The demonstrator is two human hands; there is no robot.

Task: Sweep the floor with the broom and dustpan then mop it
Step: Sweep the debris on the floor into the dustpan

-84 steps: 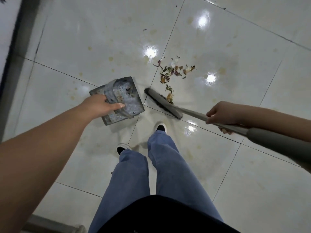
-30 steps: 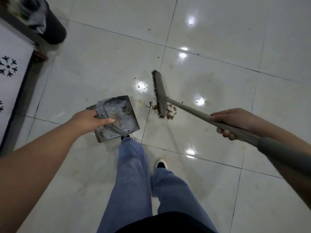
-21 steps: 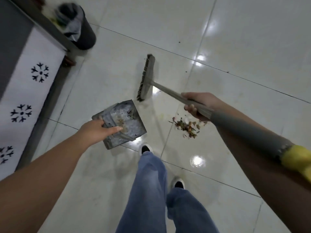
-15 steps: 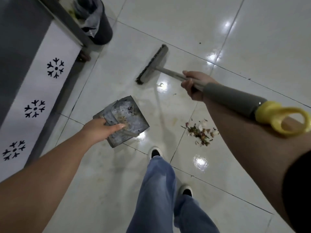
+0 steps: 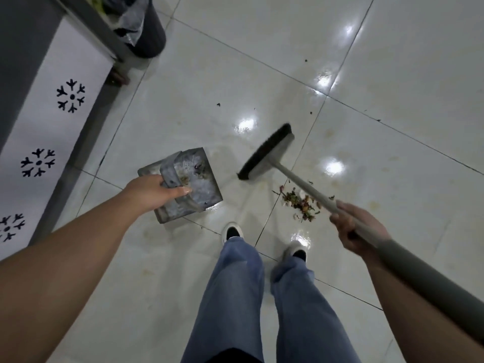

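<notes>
Grey metal dustpan (image 5: pixel 191 184) was gripped by the left hand (image 5: pixel 154 192), mouth angled toward the debris pile (image 5: pixel 301 201), likely staged to receive it. Right hand (image 5: pixel 353 229) was clamped on the broom (image 5: pixel 267 153) handle; pile sat just beyond that hand, under the shaft.
</notes>
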